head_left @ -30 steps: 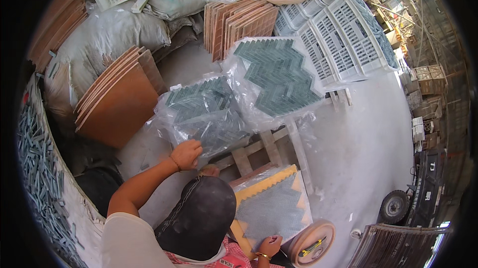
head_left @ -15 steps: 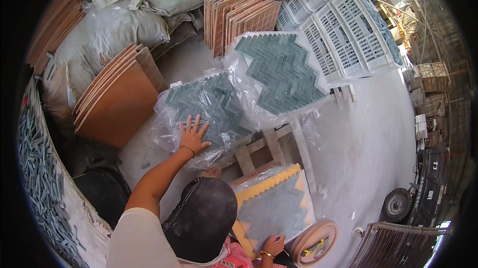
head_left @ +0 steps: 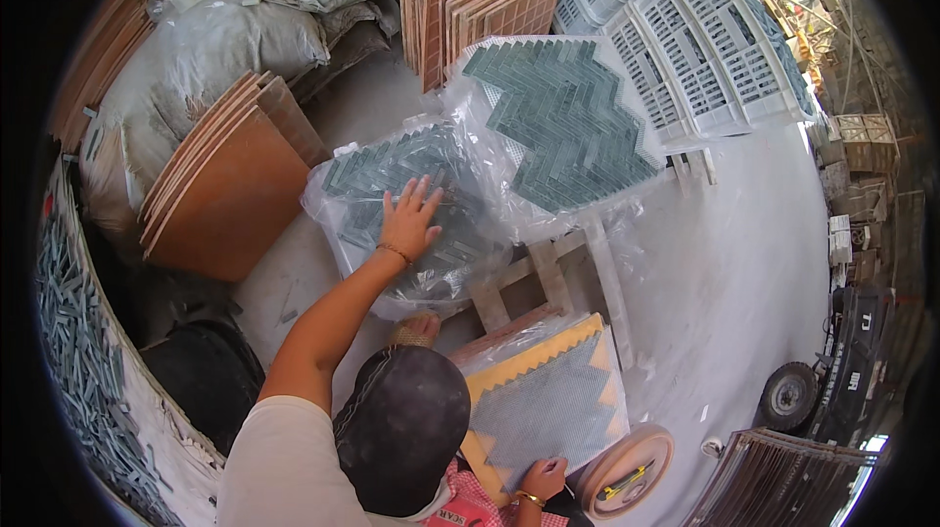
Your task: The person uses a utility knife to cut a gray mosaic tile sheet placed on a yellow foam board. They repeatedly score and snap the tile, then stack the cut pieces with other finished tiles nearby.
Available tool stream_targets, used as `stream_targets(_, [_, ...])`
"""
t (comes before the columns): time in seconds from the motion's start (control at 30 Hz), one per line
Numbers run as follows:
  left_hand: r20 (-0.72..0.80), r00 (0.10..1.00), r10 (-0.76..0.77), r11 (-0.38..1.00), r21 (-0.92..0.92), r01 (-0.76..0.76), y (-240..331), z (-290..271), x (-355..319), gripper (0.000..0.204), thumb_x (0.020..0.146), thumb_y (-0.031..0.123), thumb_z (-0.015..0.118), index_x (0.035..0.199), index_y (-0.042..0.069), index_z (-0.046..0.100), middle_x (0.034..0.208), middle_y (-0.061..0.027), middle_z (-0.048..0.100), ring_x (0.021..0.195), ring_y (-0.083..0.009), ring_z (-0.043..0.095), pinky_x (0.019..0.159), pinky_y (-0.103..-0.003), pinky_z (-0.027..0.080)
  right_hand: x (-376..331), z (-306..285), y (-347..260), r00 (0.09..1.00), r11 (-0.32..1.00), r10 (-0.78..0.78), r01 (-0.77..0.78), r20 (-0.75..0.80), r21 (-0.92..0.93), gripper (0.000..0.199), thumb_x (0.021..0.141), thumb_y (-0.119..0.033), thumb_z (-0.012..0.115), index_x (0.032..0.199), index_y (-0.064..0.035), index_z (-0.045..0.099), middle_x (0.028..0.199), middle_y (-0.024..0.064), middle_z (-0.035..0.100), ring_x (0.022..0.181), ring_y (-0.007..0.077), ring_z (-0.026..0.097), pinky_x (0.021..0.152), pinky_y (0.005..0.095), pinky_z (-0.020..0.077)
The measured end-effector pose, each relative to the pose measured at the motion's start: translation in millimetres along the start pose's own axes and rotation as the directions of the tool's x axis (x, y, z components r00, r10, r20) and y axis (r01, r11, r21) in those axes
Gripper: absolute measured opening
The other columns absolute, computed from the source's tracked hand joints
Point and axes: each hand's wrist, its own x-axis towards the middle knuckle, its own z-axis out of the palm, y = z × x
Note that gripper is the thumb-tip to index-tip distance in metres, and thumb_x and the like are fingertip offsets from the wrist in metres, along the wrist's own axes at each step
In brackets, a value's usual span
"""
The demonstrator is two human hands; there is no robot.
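Note:
My left hand (head_left: 409, 223) lies with fingers spread on the clear plastic film (head_left: 455, 277) over a sheet of green herringbone mosaic tile (head_left: 377, 179). My right hand (head_left: 541, 480) is curled at the near edge of a grey mesh-faced mosaic sheet (head_left: 539, 409), which lies in a yellow zigzag-edged template (head_left: 490, 380). Whatever its fingers hold, if anything, cannot be made out. To the right of the film, a second green herringbone sheet (head_left: 563, 125) lies uncovered on plastic. My black-clad knee (head_left: 403, 434) stands between my arms.
A wooden pallet (head_left: 548, 277) shows beneath the sheets. Brown boards (head_left: 235, 189) lean at left, more boards (head_left: 470, 23) stand behind, and white crates (head_left: 685, 47) are stacked at far right. Loose tile strips (head_left: 83, 360) fill the left edge. A round stool (head_left: 627, 473) holds a yellow-black cutter (head_left: 625, 481).
My left hand has slid up and rightward over the film, which has shifted and wrinkled differently. My right hand stays at the mesh sheet's edge. The whole view has shifted slightly.

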Motion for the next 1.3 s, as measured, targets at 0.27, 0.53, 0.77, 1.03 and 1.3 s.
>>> stream_targets(0.27, [-0.207, 0.56, -0.802, 0.571, -0.541, 0.617, -86, 19, -99, 0.038, 0.072, 0.021, 0.06, 0.101, 0.0, 0.048, 0.101, -0.0171, 0.049, 0.091, -0.0284, 0.049, 0.077, -0.035, 0.039, 0, -5, -6, 1.0, 0.999, -0.004, 0.003, 0.005, 0.038, 0.009, 0.063, -0.009, 0.048, 0.062, -0.0053, 0.04, 0.048, 0.0121, 0.041, 0.041, 0.0309, 0.042, 0.041, 0.0385, 0.0332])
stream_targets(0.53, [-0.007, 0.55, -0.835, 0.316, -0.825, 0.468, -118, -5, -44, 0.05, 0.066, 0.024, 0.066, 0.105, 0.0, 0.047, 0.088, -0.0142, 0.056, 0.082, -0.0239, 0.054, 0.071, -0.033, 0.043, 1, -2, 0, 0.999, 0.999, -0.011, 0.012, -0.032, 0.036, 0.008, 0.064, -0.009, 0.047, 0.061, -0.0054, 0.04, 0.049, 0.0127, 0.041, 0.042, 0.0325, 0.042, 0.041, 0.0399, 0.0324])
stream_targets(0.77, [0.049, 0.631, -0.774, 0.405, -0.728, 0.553, -140, 7, -41, 0.048, 0.065, 0.014, 0.064, 0.108, 0.004, 0.044, 0.083, -0.0111, 0.06, 0.076, -0.0248, 0.057, 0.069, -0.033, 0.044, 1, 1, -1, 0.999, 0.998, -0.014, 0.016, -0.03, 0.066, 0.008, 0.064, -0.008, 0.047, 0.062, -0.0053, 0.04, 0.049, 0.0138, 0.042, 0.043, 0.033, 0.044, 0.041, 0.0398, 0.0332])
stream_targets(1.03, [-0.318, 0.933, -0.167, 0.976, 0.082, 0.203, -75, -29, -65, 0.064, 0.073, 0.028, 0.057, 0.128, 0.014, 0.027, 0.135, -0.0087, 0.02, 0.124, -0.0286, 0.018, 0.097, -0.05, 0.016, -1, -3, 0, 1.0, 1.0, -0.019, 0.019, -0.017, -0.014, 0.008, 0.064, -0.009, 0.047, 0.063, -0.0043, 0.041, 0.051, 0.0148, 0.043, 0.045, 0.0341, 0.045, 0.042, 0.0399, 0.0341])
stream_targets(1.3, [0.05, 0.979, -0.198, 0.976, 0.096, 0.193, 0, 28, -49, 0.075, 0.07, 0.059, 0.045, 0.131, 0.021, 0.024, 0.138, -0.0106, 0.009, 0.125, -0.0369, 0.005, 0.091, -0.063, 0.008, 1, 0, -2, 1.0, 1.0, 0.009, -0.009, -0.005, 0.021, 0.007, 0.065, -0.01, 0.047, 0.063, -0.0046, 0.042, 0.05, 0.0145, 0.045, 0.045, 0.033, 0.047, 0.042, 0.0391, 0.0353])
